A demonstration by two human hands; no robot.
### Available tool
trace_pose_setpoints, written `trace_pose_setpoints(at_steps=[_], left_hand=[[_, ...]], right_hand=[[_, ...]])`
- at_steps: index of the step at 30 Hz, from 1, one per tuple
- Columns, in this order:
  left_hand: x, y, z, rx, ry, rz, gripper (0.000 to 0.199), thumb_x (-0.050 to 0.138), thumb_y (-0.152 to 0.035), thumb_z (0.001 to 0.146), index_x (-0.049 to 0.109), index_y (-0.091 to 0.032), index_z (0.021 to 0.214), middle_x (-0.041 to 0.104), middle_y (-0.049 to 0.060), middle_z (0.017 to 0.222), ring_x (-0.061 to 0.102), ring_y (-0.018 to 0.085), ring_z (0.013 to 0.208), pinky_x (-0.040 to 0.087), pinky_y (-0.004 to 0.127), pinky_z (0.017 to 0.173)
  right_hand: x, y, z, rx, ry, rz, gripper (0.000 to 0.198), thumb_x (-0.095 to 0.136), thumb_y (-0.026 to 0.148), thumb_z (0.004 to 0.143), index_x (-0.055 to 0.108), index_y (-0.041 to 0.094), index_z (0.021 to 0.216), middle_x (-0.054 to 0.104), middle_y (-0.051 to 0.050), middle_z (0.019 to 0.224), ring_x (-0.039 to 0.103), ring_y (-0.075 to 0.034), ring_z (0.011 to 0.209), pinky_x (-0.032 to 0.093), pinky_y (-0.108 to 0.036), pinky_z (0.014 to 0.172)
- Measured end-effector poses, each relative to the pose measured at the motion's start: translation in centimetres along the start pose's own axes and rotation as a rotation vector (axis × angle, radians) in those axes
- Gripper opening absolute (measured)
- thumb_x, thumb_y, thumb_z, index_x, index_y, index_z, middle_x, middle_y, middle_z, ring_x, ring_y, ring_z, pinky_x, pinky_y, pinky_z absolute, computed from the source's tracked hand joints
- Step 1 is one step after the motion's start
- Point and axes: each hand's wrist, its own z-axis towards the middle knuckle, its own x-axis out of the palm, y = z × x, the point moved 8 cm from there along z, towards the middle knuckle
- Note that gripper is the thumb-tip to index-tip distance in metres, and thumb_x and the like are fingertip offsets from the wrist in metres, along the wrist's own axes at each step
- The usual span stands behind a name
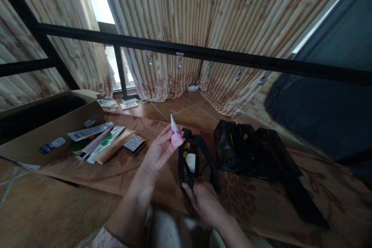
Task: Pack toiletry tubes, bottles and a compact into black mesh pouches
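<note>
A: State of left hand?
B: Clamped on pink-capped tube, cap toward near side, tip pointing far and up. Held in the air by the far-left rim of black bag; contact impossible to tell.
A: And right hand?
B: Clamped on the near rim, apparently; fingertips hidden.
A: Inside the bag?
B: White-labelled item, gold-coloured bits beside it. Rest too dark.
A: Tips for handling?
B: Pull the near rim wide, brace the bag against shifting. Grip the tube by its cap; avoid squeezing the body, probably soft. Mind the loose straps: likely to snag.
A: Nearby stuff?
B: To the left, glittery square case and green-and-white tube; to the right, black plastic bags.
</note>
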Motion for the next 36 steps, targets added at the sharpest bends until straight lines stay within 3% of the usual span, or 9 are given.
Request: trace_pose_setpoints(at_steps=[9,18,31,36], left_hand=[[-1.4,0.7,0.8,0.02,-0.055,0.062,0.015,0.071,-0.018,0.079,0.065,-0.013,0.092,0.069,0.002,0.083,0.067,0.009,0.072,0.057,0.021,0.075],[-1.2,0.9,0.5,0.047,-0.158,0.186,0.021,0.071,-0.023,0.08,0.063,-0.015,0.098,0.071,0.004,0.083,0.07,0.016,0.076,0.058,0.029,0.074],[-0.2,0.3,0.1,0.104,-0.049,0.169,0.051,0.071,0.002,0.06,0.059,-0.019,0.104,0.069,0.002,0.1,0.067,0.018,0.098,0.05,0.035,0.095],[0.4,0.1,0.0,0.15,-0.001,0.211,0.055,0.071,0.002,0.055,0.059,-0.021,0.104,0.069,0.002,0.104,0.065,0.019,0.101,0.049,0.032,0.09]], right_hand=[[0.2,-0.1,0.1,-0.009,0.013,-0.007,0.032,0.039,0.033,0.101,0.067,0.018,0.1,0.07,-0.008,0.093,0.064,-0.022,0.092,0.042,-0.028,0.08],[-0.1,0.3,0.0,-0.003,0.018,0.008,0.034,0.037,0.033,0.101,0.066,0.016,0.099,0.071,-0.009,0.092,0.065,-0.022,0.091,0.042,-0.028,0.077],[0.1,0.2,0.0,0.0,0.028,0.0,0.035,0.037,0.032,0.101,0.068,0.016,0.095,0.072,-0.009,0.091,0.066,-0.021,0.088,0.04,-0.027,0.074],[-0.1,0.4,0.1,-0.017,0.013,0.013,0.034,0.038,0.032,0.101,0.068,0.017,0.096,0.072,-0.008,0.091,0.066,-0.021,0.088,0.04,-0.027,0.074]])
